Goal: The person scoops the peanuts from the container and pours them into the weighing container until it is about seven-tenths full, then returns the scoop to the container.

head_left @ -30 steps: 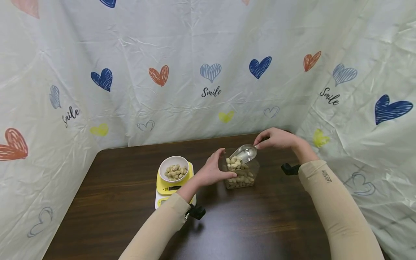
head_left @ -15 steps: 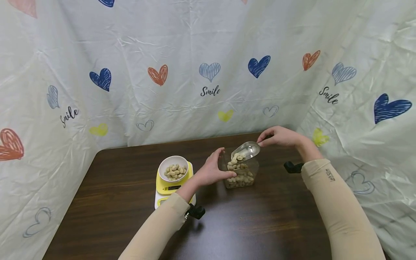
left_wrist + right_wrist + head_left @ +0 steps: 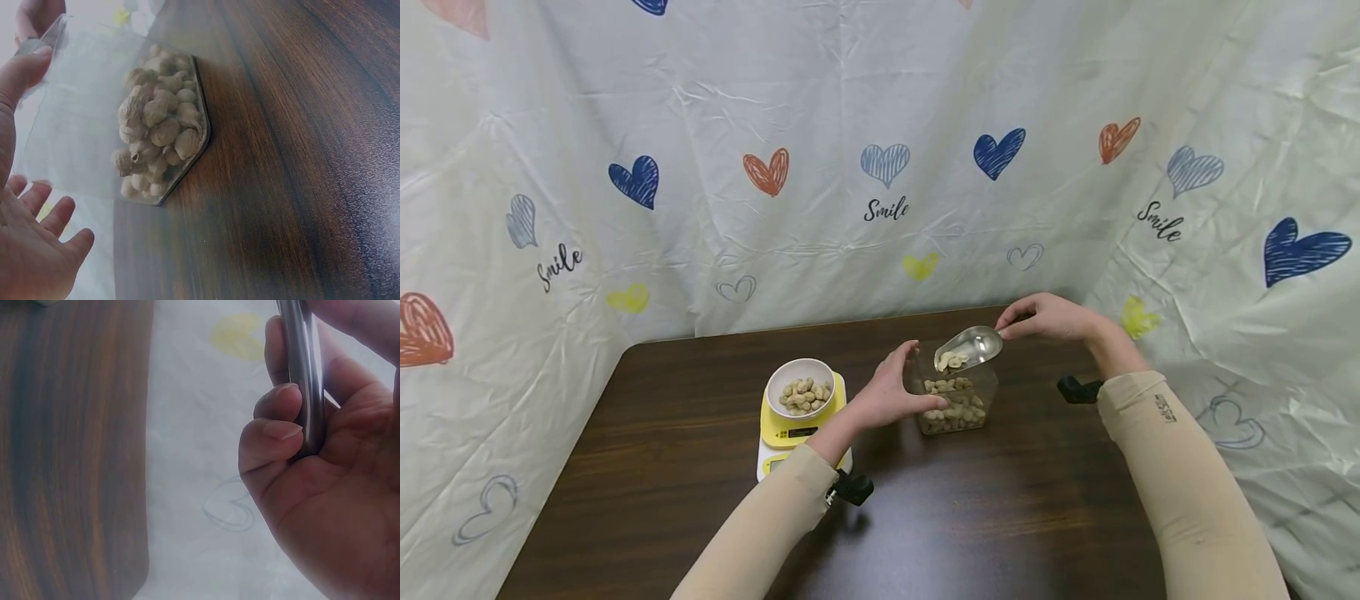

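Observation:
My left hand (image 3: 887, 396) holds a clear plastic container (image 3: 990, 385) by its rim, thumb on the near side and fingers at the far side. Unshelled peanuts (image 3: 156, 119) fill its lower part, seen through the wall in the left wrist view. Over the container's mouth, a metal scoop (image 3: 981, 342) tilts downward to the left with a few peanuts (image 3: 952, 360) near its lip. My right hand (image 3: 1052, 318) grips the scoop's handle (image 3: 305, 381), fingers curled round it in the right wrist view.
Left of the container, a yellow and white kitchen scale (image 3: 790, 437) carries a white bowl (image 3: 777, 382) with peanuts in it. My left forearm partly covers the scale's front. The dark wooden table (image 3: 685, 467) ends at a white curtain (image 3: 805, 283) printed with hearts.
The scoop has risen slightly and moved a little right with my right hand. Peanuts have slid off it into the container, leaving fewer on it. My left hand stays put.

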`<action>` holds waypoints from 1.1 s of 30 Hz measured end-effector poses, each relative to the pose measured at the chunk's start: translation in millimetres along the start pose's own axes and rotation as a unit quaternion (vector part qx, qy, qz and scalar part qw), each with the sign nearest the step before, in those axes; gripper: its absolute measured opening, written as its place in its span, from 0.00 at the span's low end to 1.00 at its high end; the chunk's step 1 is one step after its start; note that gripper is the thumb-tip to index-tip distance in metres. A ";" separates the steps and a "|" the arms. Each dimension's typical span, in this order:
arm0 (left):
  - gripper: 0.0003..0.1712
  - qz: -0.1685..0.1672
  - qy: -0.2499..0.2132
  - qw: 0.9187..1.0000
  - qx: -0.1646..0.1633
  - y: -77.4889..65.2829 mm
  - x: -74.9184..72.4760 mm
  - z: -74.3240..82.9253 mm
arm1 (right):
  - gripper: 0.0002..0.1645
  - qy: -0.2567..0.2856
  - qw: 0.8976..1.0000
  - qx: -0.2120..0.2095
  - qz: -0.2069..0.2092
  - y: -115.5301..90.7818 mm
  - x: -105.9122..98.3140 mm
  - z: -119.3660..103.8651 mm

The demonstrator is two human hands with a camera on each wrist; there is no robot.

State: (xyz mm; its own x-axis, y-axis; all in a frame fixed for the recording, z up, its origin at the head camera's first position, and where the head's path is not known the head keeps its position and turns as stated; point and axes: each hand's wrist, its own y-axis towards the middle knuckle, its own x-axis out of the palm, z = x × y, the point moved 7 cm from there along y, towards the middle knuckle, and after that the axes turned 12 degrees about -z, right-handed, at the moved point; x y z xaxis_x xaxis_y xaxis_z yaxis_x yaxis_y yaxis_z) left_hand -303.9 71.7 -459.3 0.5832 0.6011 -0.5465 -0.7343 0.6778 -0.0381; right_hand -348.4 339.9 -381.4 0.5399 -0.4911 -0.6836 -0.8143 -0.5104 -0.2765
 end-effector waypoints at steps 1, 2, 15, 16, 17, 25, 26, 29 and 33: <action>0.65 -0.001 0.000 1.000 0.000 0.1 0.3 -0.1 | 0.15 -0.001 1.000 -0.001 0.001 -0.9 -0.4 0.4; 0.66 -0.004 -0.001 1.000 -0.001 -0.3 0.5 0.1 | 0.15 -0.004 1.000 -0.003 0.002 -1.8 -0.8 0.4; 0.71 0.006 0.008 1.000 0.025 -19.8 -23.1 13.2 | 0.20 0.003 0.999 -0.002 0.031 -7.8 -4.3 -12.2; 0.70 0.010 0.011 0.999 0.028 -23.2 -27.2 14.9 | 0.20 0.003 0.999 -0.003 0.034 -8.6 -4.2 -15.6; 0.69 0.014 0.016 0.999 0.034 -26.6 -31.8 16.8 | 0.20 0.004 0.999 -0.003 0.036 -9.2 -3.9 -18.8; 0.64 0.032 0.053 0.997 0.051 -63.7 -74.3 23.7 | 0.20 0.006 0.998 -0.006 0.060 -7.5 1.2 -39.5; 0.64 0.032 0.053 0.997 0.050 -68.6 -79.7 23.4 | 0.20 0.007 0.998 -0.007 0.062 -7.2 2.6 -42.0; 0.63 0.038 0.058 0.997 0.042 -83.0 -95.9 19.7 | 0.21 0.013 0.998 -0.003 0.066 -5.5 8.1 -49.8; 0.62 0.047 0.070 0.996 0.017 -103.0 -116.2 9.8 | 0.21 0.029 0.998 -0.003 0.063 -2.1 16.8 -61.9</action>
State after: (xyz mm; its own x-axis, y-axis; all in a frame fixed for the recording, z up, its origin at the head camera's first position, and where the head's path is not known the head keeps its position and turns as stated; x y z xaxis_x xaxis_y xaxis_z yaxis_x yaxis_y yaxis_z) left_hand -292.6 -63.8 -383.7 0.4572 0.5994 -0.6571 -0.7700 0.6365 0.0448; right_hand -324.5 289.0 -350.5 0.4444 -0.5920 -0.6724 -0.8757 -0.4452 -0.1869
